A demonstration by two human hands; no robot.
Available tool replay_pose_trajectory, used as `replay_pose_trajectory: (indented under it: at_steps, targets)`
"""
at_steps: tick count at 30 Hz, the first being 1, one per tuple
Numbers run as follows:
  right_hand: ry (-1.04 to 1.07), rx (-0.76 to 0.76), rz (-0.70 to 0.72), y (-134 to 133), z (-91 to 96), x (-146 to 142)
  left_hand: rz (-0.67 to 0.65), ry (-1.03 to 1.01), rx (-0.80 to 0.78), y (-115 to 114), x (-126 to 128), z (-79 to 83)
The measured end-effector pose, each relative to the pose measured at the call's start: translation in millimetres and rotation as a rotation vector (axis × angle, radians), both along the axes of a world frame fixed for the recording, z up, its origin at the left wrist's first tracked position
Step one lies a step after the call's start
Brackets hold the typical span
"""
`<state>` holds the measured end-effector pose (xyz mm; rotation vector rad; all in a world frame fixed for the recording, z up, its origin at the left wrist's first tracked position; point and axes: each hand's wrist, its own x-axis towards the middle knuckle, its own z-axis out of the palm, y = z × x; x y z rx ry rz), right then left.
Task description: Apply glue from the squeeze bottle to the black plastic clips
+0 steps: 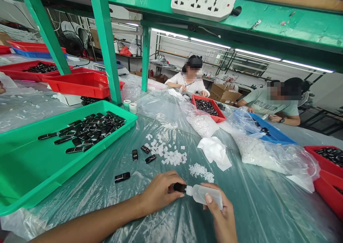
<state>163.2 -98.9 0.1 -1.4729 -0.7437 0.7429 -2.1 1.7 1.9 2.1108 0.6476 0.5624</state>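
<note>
Between the thumb and fingers of my left hand (163,189) is a small black glossy part (179,187). My right hand (221,209) grips a translucent white squeeze bottle (205,196), lying sideways with its nozzle end against or very close to the black part. Just beyond my hands are a pile of tiny white pieces (201,172) and a larger scatter of white translucent pieces (174,157). Several similar black parts lie loose on the plastic-covered table, one of them a black part (122,177) left of my left hand.
A green tray (26,178) with many black parts stands at left. White crumpled paper (214,152) and bags of white pieces (257,152) lie ahead and right. Red trays (328,189) edge the right side. Two people sit across the table. A green frame (107,46) rises ahead.
</note>
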Motion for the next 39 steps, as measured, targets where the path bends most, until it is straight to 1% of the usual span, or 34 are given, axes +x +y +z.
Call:
replay_pose_trajectory:
  at_steps: [5, 9, 16, 19, 25, 29, 36, 39]
  targets:
    - [-0.023, 0.018, -0.009, 0, -0.8, 0, 0.001, -0.003, 0.004, 1, 0, 0.0]
    - [-0.087, 0.032, -0.026, 0, -2.2, 1, 0.002, 0.001, 0.013, 1, 0, -0.4]
    - [-0.095, 0.045, 0.044, -2, -4.6, 1, 0.004, 0.017, 0.018, 0, 0, -6.4]
    - [-0.122, 0.063, 0.040, -3, -4.5, -1, 0.020, 0.012, 0.008, 0, 0, -7.4]
    - [-0.199, 0.041, -0.015, -4, -1.6, 1, -0.069, -0.040, -0.094, 0, -1, 0.2]
    - [-0.203, 0.035, -0.042, -3, -1.5, 3, -0.092, -0.007, -0.130, 0, -1, 2.5]
    - [-0.082, -0.015, 0.003, -2, -2.4, 2, -0.010, 0.013, -0.062, 1, -1, -3.5]
    - [-0.084, -0.019, 0.001, -2, -2.3, 2, 0.027, 0.021, -0.040, 1, 0, -2.9]
